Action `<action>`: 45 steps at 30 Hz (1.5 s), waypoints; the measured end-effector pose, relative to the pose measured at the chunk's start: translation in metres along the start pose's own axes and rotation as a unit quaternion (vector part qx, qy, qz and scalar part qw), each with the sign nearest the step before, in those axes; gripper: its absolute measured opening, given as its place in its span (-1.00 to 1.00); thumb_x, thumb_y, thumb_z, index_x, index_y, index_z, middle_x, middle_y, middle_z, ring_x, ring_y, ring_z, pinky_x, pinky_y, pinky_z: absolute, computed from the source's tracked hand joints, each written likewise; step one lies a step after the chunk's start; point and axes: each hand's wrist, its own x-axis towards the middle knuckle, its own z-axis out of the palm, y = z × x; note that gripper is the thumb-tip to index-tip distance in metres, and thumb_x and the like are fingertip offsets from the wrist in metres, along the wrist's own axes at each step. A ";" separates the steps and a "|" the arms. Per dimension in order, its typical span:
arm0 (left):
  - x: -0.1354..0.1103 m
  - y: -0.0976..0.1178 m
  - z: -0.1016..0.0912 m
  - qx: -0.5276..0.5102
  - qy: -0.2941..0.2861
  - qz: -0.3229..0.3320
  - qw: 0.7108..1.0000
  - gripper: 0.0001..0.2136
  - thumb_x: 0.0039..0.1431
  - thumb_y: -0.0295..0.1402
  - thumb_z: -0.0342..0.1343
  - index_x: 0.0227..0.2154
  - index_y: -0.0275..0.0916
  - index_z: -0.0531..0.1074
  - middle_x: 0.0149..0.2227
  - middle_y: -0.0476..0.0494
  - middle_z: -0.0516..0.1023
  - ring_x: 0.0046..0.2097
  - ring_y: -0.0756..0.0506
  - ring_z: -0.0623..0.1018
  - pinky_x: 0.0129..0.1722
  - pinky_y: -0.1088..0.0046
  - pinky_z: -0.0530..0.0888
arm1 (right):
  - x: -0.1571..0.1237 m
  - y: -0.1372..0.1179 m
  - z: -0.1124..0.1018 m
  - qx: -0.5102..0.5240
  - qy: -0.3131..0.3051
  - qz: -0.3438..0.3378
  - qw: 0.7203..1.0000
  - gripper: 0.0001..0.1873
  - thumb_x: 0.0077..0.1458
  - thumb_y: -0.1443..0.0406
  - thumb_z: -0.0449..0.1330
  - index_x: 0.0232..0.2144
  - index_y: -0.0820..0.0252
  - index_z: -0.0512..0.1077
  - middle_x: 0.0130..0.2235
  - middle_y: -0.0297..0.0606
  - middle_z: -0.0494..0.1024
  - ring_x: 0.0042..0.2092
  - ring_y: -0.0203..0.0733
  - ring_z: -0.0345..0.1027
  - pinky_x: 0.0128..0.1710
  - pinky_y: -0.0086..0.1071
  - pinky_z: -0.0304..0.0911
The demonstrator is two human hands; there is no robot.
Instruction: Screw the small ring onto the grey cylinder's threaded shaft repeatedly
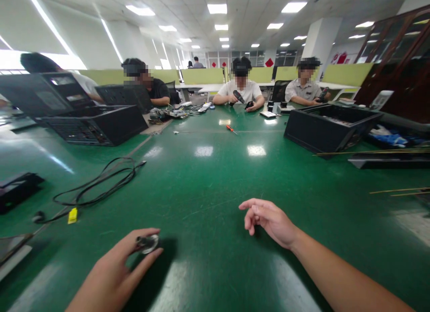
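My left hand (114,271) is low at the near edge of the green table (208,191), with thumb and fingers pinched on a small round metal part (148,244). My right hand (268,220) hovers just above the table to the right, fingers loosely curled and apart, holding nothing. The two hands are about a forearm's length apart.
A coiled black cable (101,184) with a yellow tag (72,215) lies to the left. Open black computer cases stand at left (97,128) and right (325,128). A small orange screwdriver (231,129) lies mid-table. Several people sit at the far side with tools.
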 end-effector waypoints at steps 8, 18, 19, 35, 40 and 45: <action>0.086 0.135 0.080 -0.143 -0.213 0.159 0.953 -0.80 -0.03 -0.45 0.32 -0.28 -0.18 0.56 -0.29 -0.05 0.53 -0.24 -0.08 0.52 -0.22 0.44 0.42 | -0.005 -0.001 -0.031 -0.304 0.057 -0.071 0.948 -0.45 -0.15 0.55 0.10 -0.06 0.16 0.47 -0.09 -0.20 0.52 -0.21 -0.23 0.42 -0.29 -0.39 0.27; 0.085 0.103 0.114 -0.188 -0.214 0.161 0.945 -0.68 0.05 -0.52 0.26 -0.13 -0.06 0.58 -0.22 -0.02 0.52 -0.17 -0.06 0.52 -0.14 0.41 0.41 | -0.019 -0.012 -0.005 -0.523 0.003 -0.138 0.841 -0.54 -0.12 0.46 0.32 -0.10 0.14 0.45 -0.16 -0.26 0.53 -0.14 -0.12 0.41 -0.09 -0.28 0.29; 0.085 0.102 0.114 -0.186 -0.216 0.165 0.944 -0.67 0.07 -0.48 0.26 -0.09 -0.04 0.57 -0.23 -0.02 0.50 -0.18 -0.06 0.51 -0.15 0.41 0.41 | -0.019 -0.012 -0.004 -0.521 0.012 -0.138 0.842 -0.55 -0.11 0.44 0.34 -0.10 0.14 0.45 -0.16 -0.26 0.53 -0.14 -0.12 0.41 -0.10 -0.28 0.29; 0.082 0.102 0.117 -0.227 -0.190 0.174 0.939 -0.69 0.11 -0.36 0.32 -0.05 -0.06 0.56 -0.16 -0.06 0.55 -0.15 -0.08 0.54 -0.13 0.41 0.45 | -0.015 -0.003 -0.004 -0.479 0.083 -0.129 0.864 -0.61 -0.05 0.43 0.34 -0.12 0.11 0.49 -0.25 -0.35 0.58 -0.26 -0.22 0.46 -0.20 -0.37 0.34; 0.084 0.106 0.115 -0.232 -0.181 0.177 0.939 -0.74 0.14 -0.35 0.31 -0.09 -0.10 0.56 -0.18 -0.07 0.57 -0.16 -0.07 0.55 -0.14 0.41 0.46 | -0.016 -0.004 -0.002 -0.493 0.078 -0.135 0.856 -0.73 -0.01 0.41 0.33 -0.20 0.11 0.53 -0.24 -0.34 0.60 -0.22 -0.19 0.48 -0.18 -0.35 0.32; 0.083 0.106 0.116 -0.241 -0.162 0.194 0.937 -0.74 0.07 -0.38 0.34 -0.13 -0.14 0.57 -0.21 -0.09 0.58 -0.18 -0.08 0.56 -0.15 0.41 0.47 | -0.016 -0.004 -0.001 -0.495 0.070 -0.155 0.852 -0.70 -0.01 0.44 0.32 -0.17 0.13 0.54 -0.25 -0.33 0.61 -0.25 -0.23 0.47 -0.22 -0.39 0.29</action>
